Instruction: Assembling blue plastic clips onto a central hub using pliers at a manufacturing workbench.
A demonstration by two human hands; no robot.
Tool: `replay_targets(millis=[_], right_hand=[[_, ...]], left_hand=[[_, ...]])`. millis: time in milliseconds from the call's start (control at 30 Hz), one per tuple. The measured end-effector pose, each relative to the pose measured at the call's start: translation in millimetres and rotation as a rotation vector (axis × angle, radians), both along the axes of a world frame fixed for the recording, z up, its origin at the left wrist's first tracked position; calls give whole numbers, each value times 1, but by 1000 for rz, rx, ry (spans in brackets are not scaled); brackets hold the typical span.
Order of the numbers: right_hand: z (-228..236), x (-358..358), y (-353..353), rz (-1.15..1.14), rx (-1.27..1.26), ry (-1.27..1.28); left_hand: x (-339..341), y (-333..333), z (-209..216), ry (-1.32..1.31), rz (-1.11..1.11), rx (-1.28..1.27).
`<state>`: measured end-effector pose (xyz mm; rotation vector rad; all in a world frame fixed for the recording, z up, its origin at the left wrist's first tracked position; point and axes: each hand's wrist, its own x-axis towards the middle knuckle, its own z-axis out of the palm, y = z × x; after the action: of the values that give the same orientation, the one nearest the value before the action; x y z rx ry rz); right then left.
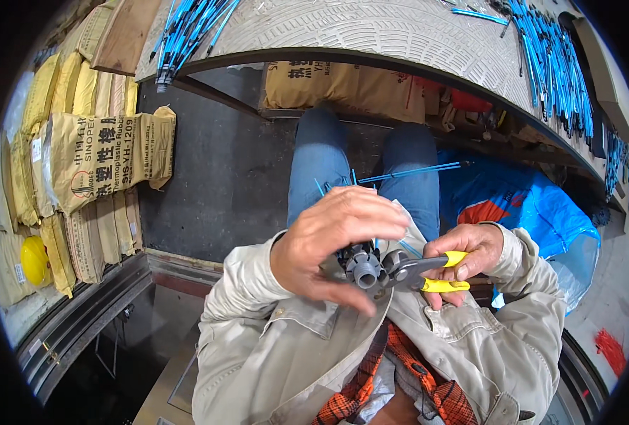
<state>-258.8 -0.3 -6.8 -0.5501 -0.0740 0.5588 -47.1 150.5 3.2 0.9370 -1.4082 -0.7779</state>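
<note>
My left hand [336,234] curves round a grey plastic hub [363,269] in front of my chest, fingers above it and thumb below. Thin blue rods [410,172] with dark ends stick out beyond that hand, over my lap. How the rods join the hub is hidden by my fingers. In my right hand [467,255] are pliers [445,285] with yellow handles, gripped with the handles somewhat apart. Their dark metal head is right beside the hub; whether the jaws touch anything I cannot make out.
A patterned worktop [371,32] stretches across the far side, with bundles of blue rods [552,71] at right and left. Stacked paper sacks [112,156] stand on the left, near a yellow helmet-like object [35,261]. A blue plastic bag [527,205] lies right of my knees.
</note>
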Motion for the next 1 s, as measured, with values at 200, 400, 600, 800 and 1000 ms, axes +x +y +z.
replay_targets(millis=[200, 400, 600, 800, 1000], right_hand=[[-5, 1, 16, -119, 106, 9], [-13, 7, 22, -106, 164, -34], [-14, 3, 24, -131, 217, -82], [12, 12, 1, -52, 150, 25], [43, 24, -18, -75, -294, -121]], left_hand=[[-6, 8, -15, -30, 103, -47], [-7, 3, -15, 60, 82, -104], [-1, 4, 6, -77, 56, 110], [12, -5, -4, -109, -83, 2], [5, -4, -10, 22, 136, 6]])
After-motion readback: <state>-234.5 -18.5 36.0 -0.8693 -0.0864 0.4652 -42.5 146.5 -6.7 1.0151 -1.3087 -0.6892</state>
